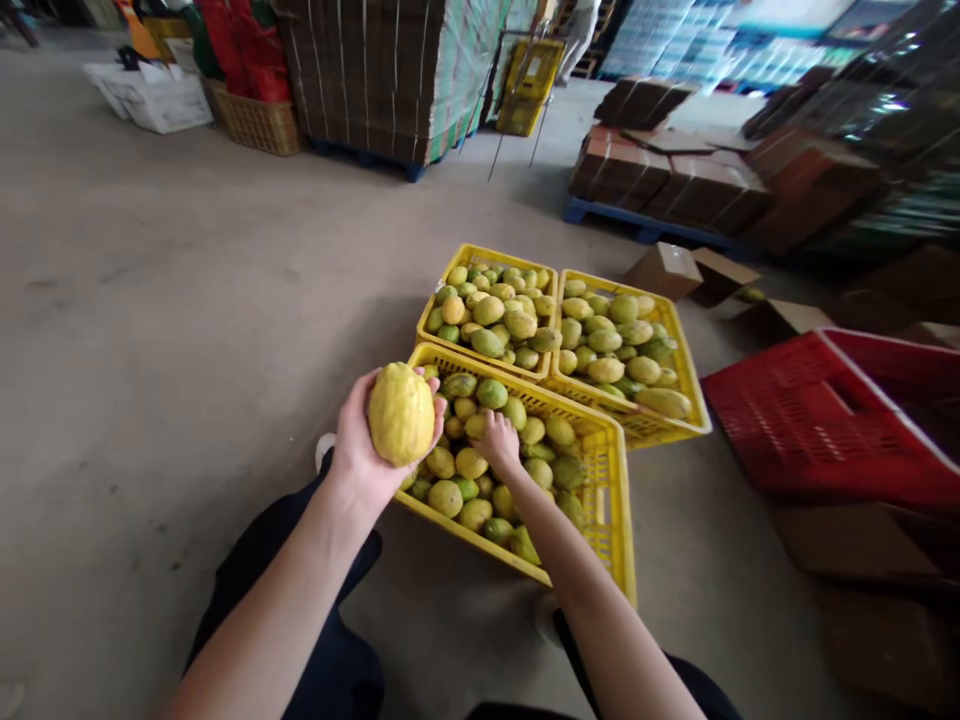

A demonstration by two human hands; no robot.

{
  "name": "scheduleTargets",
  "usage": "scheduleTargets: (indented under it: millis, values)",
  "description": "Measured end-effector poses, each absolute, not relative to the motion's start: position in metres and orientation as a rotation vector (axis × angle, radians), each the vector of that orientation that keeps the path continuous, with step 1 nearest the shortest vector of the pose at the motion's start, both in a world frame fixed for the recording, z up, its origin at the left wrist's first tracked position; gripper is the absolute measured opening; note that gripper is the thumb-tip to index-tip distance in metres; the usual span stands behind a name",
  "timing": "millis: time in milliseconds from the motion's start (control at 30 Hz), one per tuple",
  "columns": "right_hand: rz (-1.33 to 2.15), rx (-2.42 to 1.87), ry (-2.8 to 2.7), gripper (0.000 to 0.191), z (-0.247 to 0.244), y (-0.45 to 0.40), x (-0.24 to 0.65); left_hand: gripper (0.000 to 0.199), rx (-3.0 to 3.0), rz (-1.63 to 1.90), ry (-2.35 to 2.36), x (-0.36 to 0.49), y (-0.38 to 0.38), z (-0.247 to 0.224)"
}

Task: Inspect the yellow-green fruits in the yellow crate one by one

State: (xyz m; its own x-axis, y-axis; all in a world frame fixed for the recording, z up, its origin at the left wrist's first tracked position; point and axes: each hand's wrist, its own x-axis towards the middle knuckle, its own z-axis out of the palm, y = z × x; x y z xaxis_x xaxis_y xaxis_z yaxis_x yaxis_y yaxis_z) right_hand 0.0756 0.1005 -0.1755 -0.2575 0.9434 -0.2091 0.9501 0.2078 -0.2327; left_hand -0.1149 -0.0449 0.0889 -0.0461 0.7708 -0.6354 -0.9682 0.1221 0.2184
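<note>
My left hand holds up a large yellow, ridged papaya, its fingers wrapped around the fruit from below and behind. It is raised over the left end of the nearest yellow crate. Down inside that crate, my right hand has its fingers curled onto a smaller yellow-green papaya; the grip is partly hidden. Many more yellow and green papayas lie loose around my right hand, filling the crate.
Two more yellow crates of papayas, a left one and a right one, stand behind the nearest crate. A red crate and cardboard boxes are at the right. Stacked cartons on a pallet stand at the back.
</note>
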Motion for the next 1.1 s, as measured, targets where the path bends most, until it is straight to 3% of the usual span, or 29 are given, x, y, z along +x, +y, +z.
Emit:
scheduleTargets:
  millis: [133, 300, 500, 700, 1100]
  values:
    - [-0.526, 1.986, 2.509, 0.044, -0.145, 0.092, 0.084, 0.031, -0.33, 1.4, 0.686, -0.108, -0.043, 0.086]
    - [-0.956, 2.35, 2.524, 0.053, -0.087, 0.08, 0.1, 0.034, -0.299, 1.389, 0.622, -0.096, -0.042, 0.08]
    - [-2.387, 2.323, 2.018, 0.046, -0.028, 0.035, 0.123, 0.034, -0.141, 1.32, 0.539, -0.074, -0.05, 0.08]
    - [-3.061, 1.973, 1.649, 0.048, 0.014, -0.014, 0.133, 0.032, -0.051, 1.269, 0.522, -0.055, -0.051, 0.078]
    - [-3.253, 2.319, 1.449, 0.051, 0.011, -0.027, 0.117, 0.026, -0.053, 1.319, 0.73, -0.013, -0.034, 0.04]
